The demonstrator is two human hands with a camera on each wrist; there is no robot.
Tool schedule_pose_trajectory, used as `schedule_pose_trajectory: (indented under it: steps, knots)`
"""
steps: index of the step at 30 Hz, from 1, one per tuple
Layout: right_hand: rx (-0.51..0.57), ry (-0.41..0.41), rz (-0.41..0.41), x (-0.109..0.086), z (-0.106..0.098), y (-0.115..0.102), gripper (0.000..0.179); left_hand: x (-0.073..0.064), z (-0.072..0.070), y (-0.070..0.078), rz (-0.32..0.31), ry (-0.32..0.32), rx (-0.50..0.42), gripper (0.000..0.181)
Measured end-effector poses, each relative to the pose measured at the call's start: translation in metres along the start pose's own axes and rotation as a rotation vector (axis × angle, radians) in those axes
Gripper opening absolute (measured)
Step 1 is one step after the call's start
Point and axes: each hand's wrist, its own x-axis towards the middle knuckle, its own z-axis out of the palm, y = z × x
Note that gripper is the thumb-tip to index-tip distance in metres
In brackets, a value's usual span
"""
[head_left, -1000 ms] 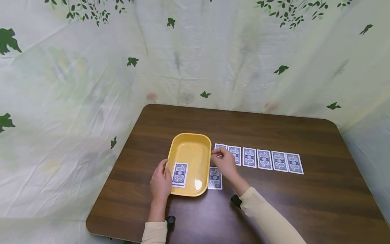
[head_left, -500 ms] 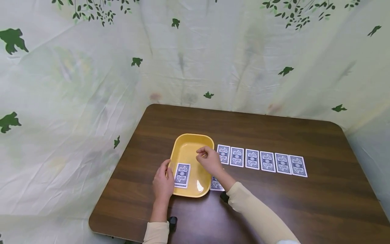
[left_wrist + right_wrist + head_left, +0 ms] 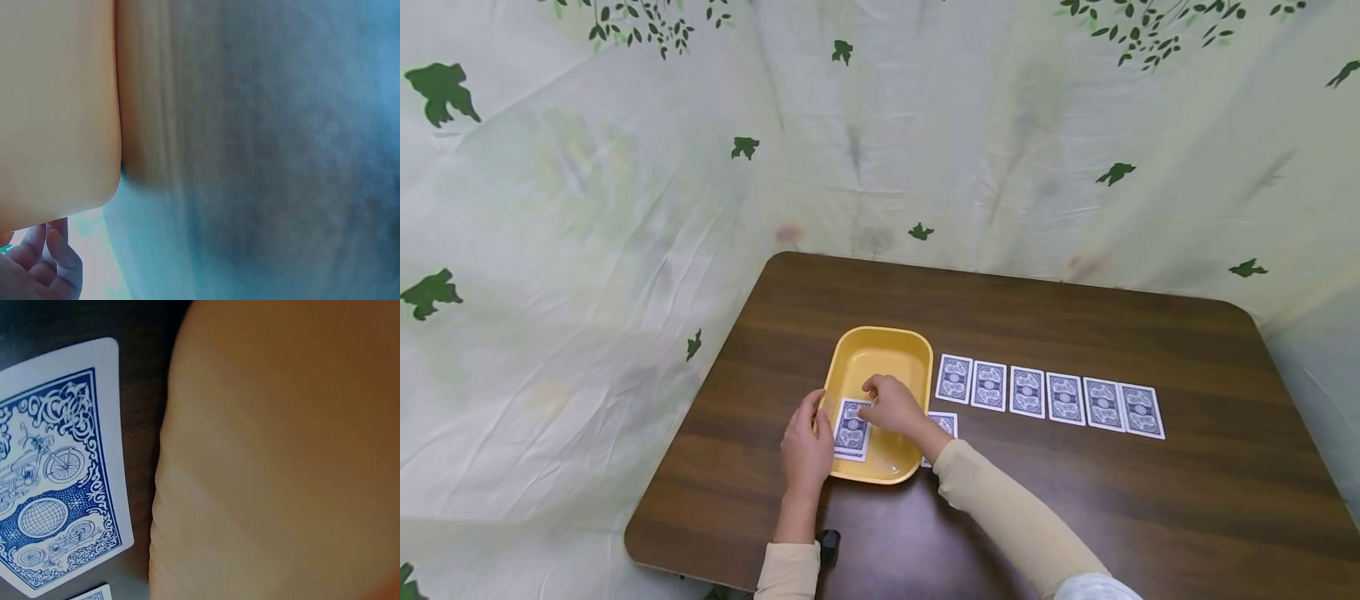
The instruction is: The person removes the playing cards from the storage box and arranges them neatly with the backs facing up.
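Observation:
A yellow tray (image 3: 891,350) sits on the brown table (image 3: 1037,317). Inside it lies a small stack of blue-backed cards (image 3: 850,435). My left hand (image 3: 807,442) grips the tray's left rim; the left wrist view shows the tray's wall (image 3: 56,106) and my fingertips (image 3: 53,259). My right hand (image 3: 889,406) reaches into the tray, its curled fingers pinching the stack's top card at the far right corner. A single face-down card (image 3: 945,422) lies right of the tray, partly under my forearm; it also shows as a blue-backed card (image 3: 56,481) in the right wrist view, beside the tray wall (image 3: 281,456).
Several face-down cards (image 3: 1048,396) form a row running right from the tray. A leaf-patterned cloth (image 3: 625,208) hangs close behind and left of the table. The table's near edge runs just below my elbows.
My right hand left the row's leftmost card, crossed left over the tray rim and came down on the stack. My left hand stayed on the tray.

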Motion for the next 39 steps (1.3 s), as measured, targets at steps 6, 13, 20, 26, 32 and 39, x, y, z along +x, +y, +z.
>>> schedule_pose_trajectory:
  steps: [6, 13, 20, 26, 32, 39]
  knots:
    - [-0.252, -0.078, 0.021, -0.004, 0.007, 0.0, 0.071, 0.0, 0.001, 0.001, 0.016, 0.007, -0.002, 0.03]
    - [-0.34, -0.023, 0.027, -0.009, 0.016, 0.003, 0.074, -0.003, 0.001, -0.001, 0.031, 0.02, -0.013, 0.03]
    - [-0.339, 0.008, 0.033, -0.01, 0.019, 0.003, 0.066, -0.005, 0.0, 0.0, 0.022, 0.02, -0.013, 0.029]
    - [-0.289, 0.062, 0.033, -0.008, 0.021, 0.005, 0.054, -0.004, -0.001, 0.0, 0.008, 0.018, -0.023, 0.029]
    - [-0.15, 0.144, 0.06, -0.006, 0.02, 0.007, 0.019, -0.004, 0.0, 0.002, 0.019, 0.029, -0.017, 0.03]
    - [0.004, 0.235, 0.022, -0.007, 0.01, 0.006, 0.008, -0.001, -0.001, 0.001, 0.01, 0.023, -0.017, 0.03]
